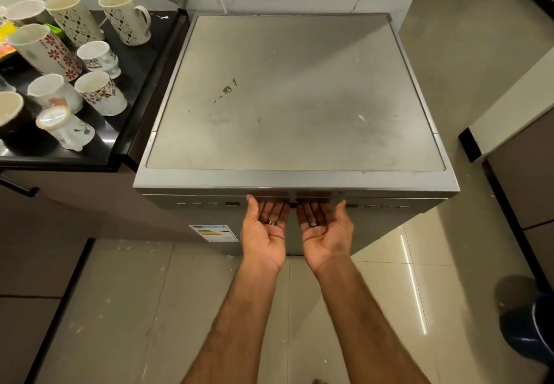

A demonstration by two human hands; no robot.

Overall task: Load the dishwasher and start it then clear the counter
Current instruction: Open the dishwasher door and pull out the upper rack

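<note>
The dishwasher (295, 99) stands in the middle of the scene with its door closed, its scuffed grey top facing up. At its near top edge, the left hand (265, 233) and right hand (325, 232) sit side by side, palms up, fingers hooked under the door's handle recess and grasping it. Each hand wears a ring. On the black counter (135, 63) just left of the machine stand patterned mugs (126, 18). A dark bin (527, 326) sits on the near right floor.

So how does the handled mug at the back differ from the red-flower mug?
The handled mug carries a dark diamond pattern and shows a side handle; the red-flower mug has red blossoms, no handle in view, and stands nearer the person. Both are tall, cream-coloured and upright on the black counter.
</note>
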